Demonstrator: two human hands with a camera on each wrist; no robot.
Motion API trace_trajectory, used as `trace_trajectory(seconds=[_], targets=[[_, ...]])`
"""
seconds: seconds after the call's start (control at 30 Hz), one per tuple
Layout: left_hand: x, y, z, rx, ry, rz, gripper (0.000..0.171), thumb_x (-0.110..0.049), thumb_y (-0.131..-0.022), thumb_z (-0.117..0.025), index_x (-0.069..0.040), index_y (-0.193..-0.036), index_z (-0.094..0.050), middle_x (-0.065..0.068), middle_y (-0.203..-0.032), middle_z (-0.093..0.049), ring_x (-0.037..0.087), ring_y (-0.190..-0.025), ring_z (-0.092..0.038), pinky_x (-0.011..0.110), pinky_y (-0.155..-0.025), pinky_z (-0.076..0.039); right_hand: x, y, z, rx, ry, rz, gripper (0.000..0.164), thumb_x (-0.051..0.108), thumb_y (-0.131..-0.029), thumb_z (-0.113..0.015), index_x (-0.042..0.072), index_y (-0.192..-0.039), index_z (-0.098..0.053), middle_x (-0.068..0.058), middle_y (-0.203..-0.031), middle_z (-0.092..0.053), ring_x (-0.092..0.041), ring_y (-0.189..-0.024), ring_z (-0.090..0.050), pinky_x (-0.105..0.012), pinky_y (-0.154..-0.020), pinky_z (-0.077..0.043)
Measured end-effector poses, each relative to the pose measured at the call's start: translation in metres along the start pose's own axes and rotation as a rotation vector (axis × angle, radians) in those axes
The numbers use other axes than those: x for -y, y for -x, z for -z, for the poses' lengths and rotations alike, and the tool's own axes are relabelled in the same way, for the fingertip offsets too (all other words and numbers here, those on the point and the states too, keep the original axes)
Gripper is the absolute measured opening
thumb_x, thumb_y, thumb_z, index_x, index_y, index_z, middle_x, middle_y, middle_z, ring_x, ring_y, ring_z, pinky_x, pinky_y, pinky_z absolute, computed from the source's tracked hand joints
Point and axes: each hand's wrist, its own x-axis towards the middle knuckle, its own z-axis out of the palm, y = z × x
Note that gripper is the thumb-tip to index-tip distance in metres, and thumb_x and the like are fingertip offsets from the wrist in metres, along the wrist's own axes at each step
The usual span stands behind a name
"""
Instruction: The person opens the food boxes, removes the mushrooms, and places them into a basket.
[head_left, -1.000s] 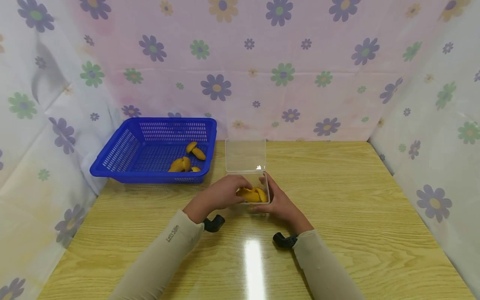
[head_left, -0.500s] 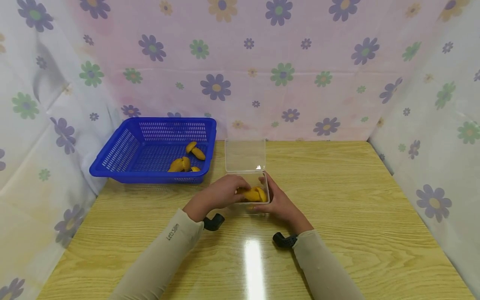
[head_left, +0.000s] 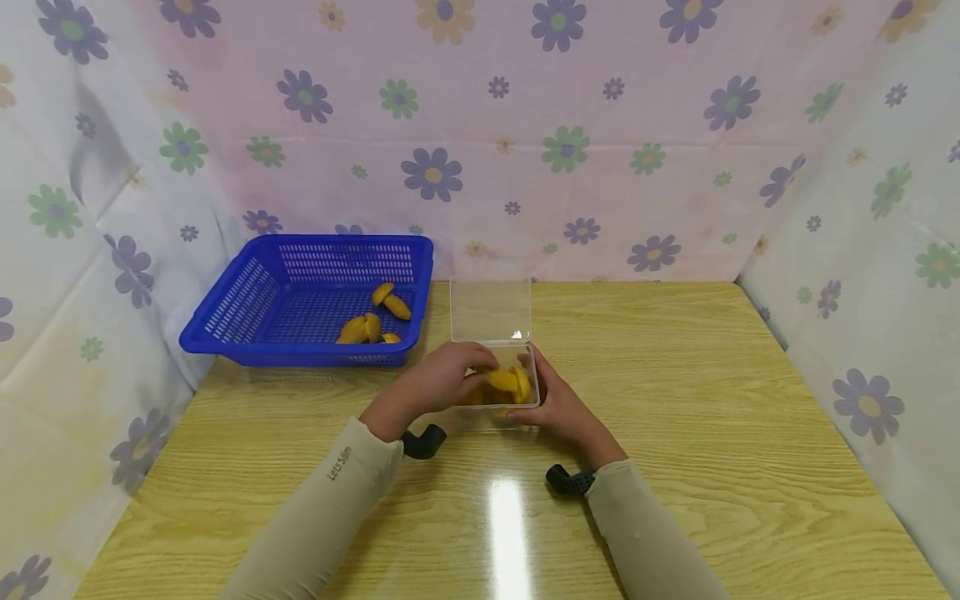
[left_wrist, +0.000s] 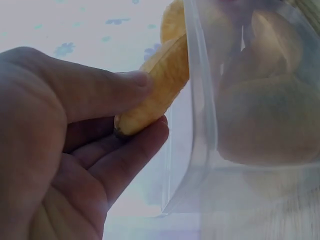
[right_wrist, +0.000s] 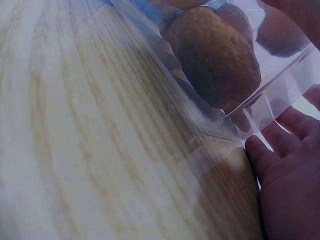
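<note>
My left hand (head_left: 442, 379) pinches the stem end of a yellow-brown mushroom (head_left: 506, 381) between thumb and fingers, at the mouth of a clear plastic box. In the left wrist view the held mushroom (left_wrist: 162, 82) slants over the box rim (left_wrist: 197, 75), its cap end partly behind the wall. More mushrooms (left_wrist: 270, 120) show through the plastic. My right hand (head_left: 558, 408) grips the box's right side, thumb at the front and fingers at the back. The right wrist view has its fingers against the clear wall, with a large mushroom (right_wrist: 212, 55) inside.
The box's clear lid (head_left: 491, 310) stands open behind it. At the back left, a blue plastic basket (head_left: 300, 348) holds several mushrooms (head_left: 392, 302). Flowered cloth (head_left: 566, 150) hangs behind and at both sides of the wooden table (head_left: 712, 433).
The left hand has shifted slightly left and raised the stem end of its mushroom, which now sits higher at the box mouth. The right hand and box stay in place.
</note>
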Motion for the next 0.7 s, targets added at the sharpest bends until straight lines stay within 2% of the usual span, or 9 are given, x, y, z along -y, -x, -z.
trace_trajectory(seconds=[0.23,0.57,0.7], targets=[[-0.001,0.005,0.005,-0.022,0.042,0.047,0.027,-0.012,-0.096,-0.059,-0.008,-0.121,-0.068,0.007,-0.125,-0.065,0.026,-0.119,-0.060,0.042,-0.102,-0.049,0.000,0.000,0.000,0.004,-0.004,0.003,0.115,0.020,-0.078,-0.082,0.028,-0.157,0.001,-0.006,-0.162,-0.020,-0.028,-0.146,-0.028,-0.051,-0.117,-0.029],[0.004,0.015,0.014,-0.102,0.053,0.060,0.028,-0.015,-0.097,-0.059,-0.008,-0.123,-0.067,0.007,-0.127,-0.064,0.025,-0.117,-0.061,0.042,-0.099,-0.051,-0.004,-0.001,0.000,0.009,-0.028,-0.001,0.117,0.020,-0.077,-0.083,0.030,-0.157,0.002,-0.006,-0.162,-0.018,-0.028,-0.146,-0.028,-0.050,-0.116,-0.031],[0.008,0.018,0.016,-0.139,0.053,0.067,0.029,-0.015,-0.096,-0.059,-0.007,-0.123,-0.066,0.008,-0.128,-0.064,0.025,-0.116,-0.062,0.041,-0.098,-0.051,-0.005,-0.002,0.000,0.011,-0.011,0.008,0.116,0.020,-0.078,-0.082,0.026,-0.157,0.003,-0.009,-0.162,-0.018,-0.030,-0.147,-0.026,-0.051,-0.116,-0.030]])
